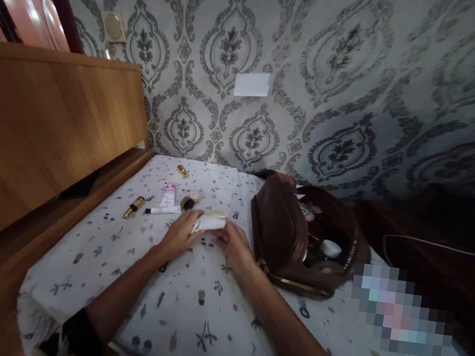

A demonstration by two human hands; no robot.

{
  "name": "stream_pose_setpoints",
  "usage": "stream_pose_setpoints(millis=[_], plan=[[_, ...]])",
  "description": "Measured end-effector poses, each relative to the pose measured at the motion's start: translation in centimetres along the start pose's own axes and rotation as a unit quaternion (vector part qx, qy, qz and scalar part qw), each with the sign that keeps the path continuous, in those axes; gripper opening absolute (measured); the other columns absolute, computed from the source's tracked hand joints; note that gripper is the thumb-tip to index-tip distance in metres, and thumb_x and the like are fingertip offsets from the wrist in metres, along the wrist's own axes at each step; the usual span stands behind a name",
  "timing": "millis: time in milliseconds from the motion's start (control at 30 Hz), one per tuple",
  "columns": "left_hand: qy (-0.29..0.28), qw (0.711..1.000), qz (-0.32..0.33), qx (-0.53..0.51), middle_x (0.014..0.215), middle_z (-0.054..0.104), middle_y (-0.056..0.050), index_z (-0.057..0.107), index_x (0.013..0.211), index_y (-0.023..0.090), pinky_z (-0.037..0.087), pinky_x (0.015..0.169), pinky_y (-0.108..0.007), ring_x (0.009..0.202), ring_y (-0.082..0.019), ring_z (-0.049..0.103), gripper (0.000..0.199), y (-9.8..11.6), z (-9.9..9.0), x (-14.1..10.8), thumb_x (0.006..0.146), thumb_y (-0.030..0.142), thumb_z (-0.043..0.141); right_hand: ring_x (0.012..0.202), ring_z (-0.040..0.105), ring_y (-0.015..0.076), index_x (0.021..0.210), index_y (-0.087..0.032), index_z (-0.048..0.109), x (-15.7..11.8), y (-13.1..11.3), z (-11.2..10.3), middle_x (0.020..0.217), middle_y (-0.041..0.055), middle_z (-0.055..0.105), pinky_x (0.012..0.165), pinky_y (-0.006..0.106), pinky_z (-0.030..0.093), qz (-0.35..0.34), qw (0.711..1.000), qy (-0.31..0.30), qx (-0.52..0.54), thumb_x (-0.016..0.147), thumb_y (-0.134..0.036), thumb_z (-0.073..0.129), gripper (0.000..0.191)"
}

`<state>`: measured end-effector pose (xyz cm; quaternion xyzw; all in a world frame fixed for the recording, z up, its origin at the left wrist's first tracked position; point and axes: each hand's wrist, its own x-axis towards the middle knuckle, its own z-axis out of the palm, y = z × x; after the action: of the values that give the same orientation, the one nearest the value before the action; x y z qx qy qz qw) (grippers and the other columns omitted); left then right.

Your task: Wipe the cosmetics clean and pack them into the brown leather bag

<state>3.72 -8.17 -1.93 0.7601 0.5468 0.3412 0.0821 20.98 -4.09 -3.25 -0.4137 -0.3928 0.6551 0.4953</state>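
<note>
A small white packet [210,222] is held between my two hands above the patterned white sheet [185,311]. My left hand [180,232] grips its left end, fingers closed on it. At the right end, my right hand [233,244] pinches the packet. Just beyond and left of my hands lie a pink-and-white tube [168,196], a thin white tube with a black cap [164,210] and a small round jar with a dark part [188,203]. A gold-and-black lipstick tube [134,207] is farther left, and a small gold item [183,171] lies nearer the wall.
An open brown bag [282,236] stands to the right, with a white-lidded jar [330,248] and other items inside. A wooden headboard [51,130] rises at the left. Patterned wallpaper [231,43] covers the wall behind. A blurred-out object [398,316] lies at the right.
</note>
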Motion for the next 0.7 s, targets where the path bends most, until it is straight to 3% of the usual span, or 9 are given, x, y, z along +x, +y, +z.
stream_pose_setpoints(millis=[100,233,333,433,533,633,700], plan=[[-0.002,0.998,0.05,-0.026,0.119,0.058,-0.013,0.048,0.132,0.017,0.045,0.097,-0.041,0.112,-0.027,0.054,0.041,0.7,-0.1,-0.3,0.093,0.028,0.053,0.072,0.067,0.0183,0.089,-0.02,0.063,-0.7,-0.3,0.2,0.083,0.0029,0.072,0.059,0.028,0.055,-0.008,0.998,-0.006,0.057,0.069,-0.053,0.073,0.04],[0.001,0.995,0.092,0.022,0.121,0.056,-0.012,0.049,0.134,0.018,0.045,0.096,-0.041,0.112,-0.027,0.051,0.042,1.3,-0.2,-0.4,0.093,0.024,0.05,0.08,0.068,0.0228,0.087,-0.019,0.066,-1.9,-0.9,-0.2,0.083,0.0054,0.073,0.06,0.029,0.054,-0.03,0.994,-0.019,0.107,0.07,-0.065,0.07,0.05],[-0.002,0.993,0.101,0.057,0.117,0.058,-0.012,0.054,0.127,0.018,0.046,0.091,-0.039,0.108,-0.027,0.053,0.035,1.5,-0.1,-0.5,0.094,0.029,0.051,0.075,0.067,0.0203,0.086,-0.018,0.068,-2.8,-0.7,-0.8,0.082,0.0042,0.073,0.056,0.026,0.051,-0.04,0.994,-0.013,0.096,0.063,-0.057,0.079,0.048],[0.01,0.989,0.076,0.126,0.104,0.064,-0.012,0.06,0.113,0.015,0.043,0.092,-0.044,0.099,-0.028,0.057,0.029,2.2,0.2,-0.5,0.096,0.035,0.048,0.074,0.064,0.0177,0.086,-0.019,0.071,-3.7,-0.1,-0.8,0.083,0.0024,0.071,0.057,0.025,0.053,-0.05,0.996,-0.024,0.064,0.06,-0.047,0.084,0.041],[0.024,0.988,0.037,0.147,0.094,0.068,-0.012,0.062,0.103,0.014,0.041,0.092,-0.045,0.093,-0.028,0.06,0.03,3.1,0.4,-0.4,0.098,0.037,0.042,0.077,0.064,0.0178,0.087,-0.02,0.074,-4.4,0.5,-0.2,0.085,0.0021,0.071,0.065,0.029,0.057,-0.076,0.993,-0.084,0.018,0.07,-0.047,0.079,0.033],[0.031,0.997,-0.034,0.059,0.087,0.068,-0.009,0.062,0.094,0.016,0.044,0.078,-0.035,0.083,-0.024,0.062,0.035,3.5,0.0,-0.2,0.099,0.04,0.037,0.078,0.065,0.0187,0.09,-0.021,0.076,-4.8,0.4,0.1,0.087,0.0023,0.072,0.068,0.032,0.058,-0.09,0.989,-0.121,0.001,0.073,-0.049,0.076,0.033],[0.044,0.993,-0.106,-0.032,0.077,0.066,-0.006,0.063,0.087,0.017,0.043,0.068,-0.03,0.073,-0.021,0.061,0.04,3.2,-0.4,0.0,0.098,0.047,0.037,0.08,0.066,0.0198,0.091,-0.021,0.077,-4.8,0.1,0.0,0.089,0.0028,0.072,0.07,0.034,0.058,-0.089,0.99,-0.111,0.016,0.073,-0.049,0.077,0.033]])
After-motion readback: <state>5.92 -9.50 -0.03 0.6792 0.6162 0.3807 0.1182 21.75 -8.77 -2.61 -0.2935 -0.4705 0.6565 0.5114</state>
